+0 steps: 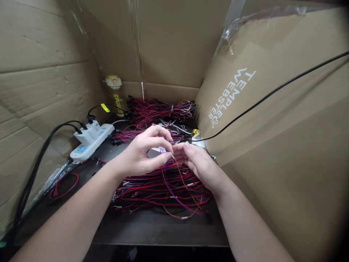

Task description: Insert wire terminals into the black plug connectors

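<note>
My left hand (149,151) is closed in a pinch, thumb against fingertips, on a thin red wire (178,168) with a small pale piece at its tip. The wire hangs down from the pinch toward the pile. Close beside it, my right hand (201,164) is curled, its fingers together and its fingertips nearly meeting the left ones. What lies inside the right hand is hidden. Below both hands spreads a pile of red, blue and dark wires (152,193), some with white sleeves and black connectors. Another wire bundle (122,137) lies partly behind my left hand.
A tied wire bundle (158,111) lies at the back. On the left sits a white power strip (105,133) with plugged-in adapters. A bottle with a yellow-white lid (113,82) stands in the corner. Cardboard walls (169,43) enclose the dark table (158,231). A black cable (256,103) crosses the right side.
</note>
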`<state>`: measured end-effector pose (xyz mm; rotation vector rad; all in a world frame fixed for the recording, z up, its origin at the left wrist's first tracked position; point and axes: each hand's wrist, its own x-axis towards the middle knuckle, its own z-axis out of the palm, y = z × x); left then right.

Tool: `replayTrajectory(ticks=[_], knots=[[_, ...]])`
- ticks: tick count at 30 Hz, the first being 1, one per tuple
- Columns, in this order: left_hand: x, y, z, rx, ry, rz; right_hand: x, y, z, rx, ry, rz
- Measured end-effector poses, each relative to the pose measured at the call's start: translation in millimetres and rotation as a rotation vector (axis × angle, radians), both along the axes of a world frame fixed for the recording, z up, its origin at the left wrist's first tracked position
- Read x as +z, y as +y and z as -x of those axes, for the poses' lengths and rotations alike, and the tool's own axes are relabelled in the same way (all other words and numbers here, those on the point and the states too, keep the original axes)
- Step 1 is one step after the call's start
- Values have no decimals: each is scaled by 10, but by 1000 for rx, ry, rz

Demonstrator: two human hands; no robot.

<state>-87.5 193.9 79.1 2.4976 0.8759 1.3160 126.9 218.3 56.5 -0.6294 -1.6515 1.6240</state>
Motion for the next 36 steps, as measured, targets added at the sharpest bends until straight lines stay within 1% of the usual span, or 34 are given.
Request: replayTrajectory(ticks=[2,4,6,9,12,14,15,17,19,20,22,23,25,27,29,32,34,36], knots=[[-20,11,-3,18,-2,-7,-7,-39,51,57,-46,-1],[-29,16,0,40,-1,-4,-9,-76,91,114,-114,46],[-21,15,18,60,8,11,4,-98,100,84,-142,46],[24,6,79,76,-9,61,61,-96,30,14,-106,-81],[78,4,182,98,-54,120,141,-65,-115,10,-51,-202],[97,17,262,156,-42,100,182,-22,-213,10,-46,-270],[98,28,301,207,-14,58,192,7,-252,-6,-65,-308],[86,57,363,324,61,-54,185,79,-297,-97,-159,-398],[61,88,395,412,100,-133,139,151,-292,-261,-322,-515],[48,103,397,433,100,-154,104,178,-270,-349,-404,-589],[23,130,374,426,87,-189,26,201,-194,-479,-502,-751],[11,140,352,411,88,-213,-13,196,-144,-512,-500,-823],[-12,152,295,373,105,-266,-82,165,-29,-530,-411,-926],[-38,156,231,333,124,-299,-135,131,96,-526,-316,-996],[-66,154,173,303,140,-320,-178,119,212,-528,-273,-1059],[-99,153,120,259,171,-352,-226,144,328,-561,-224,-1078],[-103,149,113,235,175,-359,-243,168,352,-565,-202,-1015],[-85,138,122,236,147,-347,-244,190,338,-537,-193,-937]])
